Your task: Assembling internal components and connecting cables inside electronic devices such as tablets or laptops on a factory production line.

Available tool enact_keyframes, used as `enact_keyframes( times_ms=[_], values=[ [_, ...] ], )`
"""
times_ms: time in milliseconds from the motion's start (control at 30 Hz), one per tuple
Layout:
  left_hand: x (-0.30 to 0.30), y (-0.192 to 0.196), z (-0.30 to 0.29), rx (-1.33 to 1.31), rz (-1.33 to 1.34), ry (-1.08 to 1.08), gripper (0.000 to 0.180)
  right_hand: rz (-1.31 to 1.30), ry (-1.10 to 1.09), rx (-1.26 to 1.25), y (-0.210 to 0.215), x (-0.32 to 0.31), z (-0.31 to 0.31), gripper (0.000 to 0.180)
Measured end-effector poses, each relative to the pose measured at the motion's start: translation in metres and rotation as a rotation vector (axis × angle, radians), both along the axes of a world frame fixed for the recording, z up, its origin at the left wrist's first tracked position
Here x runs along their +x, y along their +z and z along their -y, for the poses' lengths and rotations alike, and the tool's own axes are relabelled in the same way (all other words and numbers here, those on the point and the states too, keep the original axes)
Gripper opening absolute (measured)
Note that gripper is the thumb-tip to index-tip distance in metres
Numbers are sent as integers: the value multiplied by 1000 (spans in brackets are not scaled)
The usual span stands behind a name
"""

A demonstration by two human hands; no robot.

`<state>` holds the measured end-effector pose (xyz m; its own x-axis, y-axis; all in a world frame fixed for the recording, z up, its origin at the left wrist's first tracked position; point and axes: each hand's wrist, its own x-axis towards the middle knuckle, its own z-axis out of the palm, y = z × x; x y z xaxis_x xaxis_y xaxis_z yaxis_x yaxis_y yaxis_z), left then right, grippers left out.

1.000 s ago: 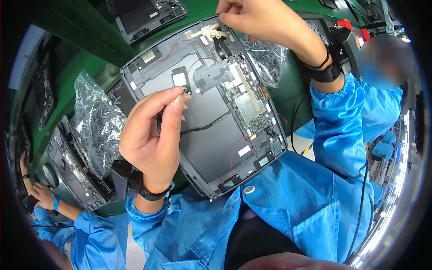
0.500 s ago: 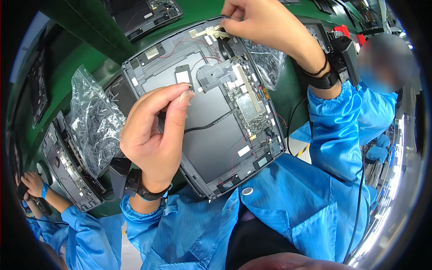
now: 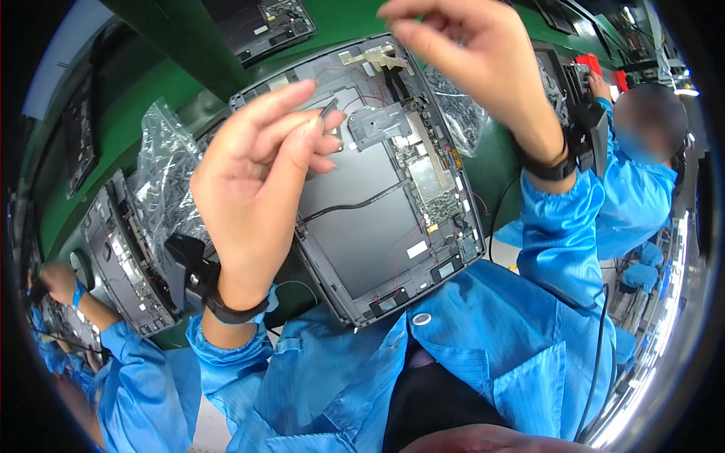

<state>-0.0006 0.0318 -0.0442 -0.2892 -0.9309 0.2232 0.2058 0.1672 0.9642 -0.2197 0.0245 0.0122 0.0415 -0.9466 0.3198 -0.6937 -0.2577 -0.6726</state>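
An opened grey device chassis [image 3: 377, 226] lies tilted on the green bench in front of me, showing circuit boards, a black cable and thin red wires. My left hand [image 3: 253, 181] hovers over its left half, with thumb and forefinger pinched on a small dark part [image 3: 327, 108]. My right hand [image 3: 472, 53] is raised above the chassis's top edge, fingers curled together near a pale plastic bracket [image 3: 374, 57]; whether it holds anything I cannot tell. Both wrists wear black straps.
A crinkled clear plastic bag [image 3: 162, 174] lies left of the chassis, another bag [image 3: 453, 106] at the right. A second chassis [image 3: 124, 260] stands at the left with a co-worker's hand [image 3: 53, 281] nearby. Another person in blue [image 3: 638, 189] sits at the right.
Both hands have risen closer to the camera. My right hand lifted off the bracket at the chassis's top edge. The left hand keeps its pinch.
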Motion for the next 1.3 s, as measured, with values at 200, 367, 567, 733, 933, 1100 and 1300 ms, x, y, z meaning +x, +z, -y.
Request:
enact_keyframes(
  times_ms=[200,367,567,733,933,1100,1300],
  values=[
    [-5,21,5,53,13,-72,30,432,241,49,-15,21,-23,16],
    [-13,29,11,-151,257,-82,28,-90,333,-365,-13,8,-15,13],
    [-29,30,41,-328,386,-88,28,-465,481,-726,-3,-22,27,12],
    [-38,15,81,-537,657,-12,19,-612,252,-667,-36,-30,33,10],
    [-49,5,87,-527,793,-38,14,-799,189,-640,-53,-22,34,11],
    [-51,0,88,-585,781,-19,11,-730,169,-641,-52,-17,32,10],
    [-51,-8,91,-715,720,-20,8,-651,314,-518,-55,-34,52,8]
  ],
)
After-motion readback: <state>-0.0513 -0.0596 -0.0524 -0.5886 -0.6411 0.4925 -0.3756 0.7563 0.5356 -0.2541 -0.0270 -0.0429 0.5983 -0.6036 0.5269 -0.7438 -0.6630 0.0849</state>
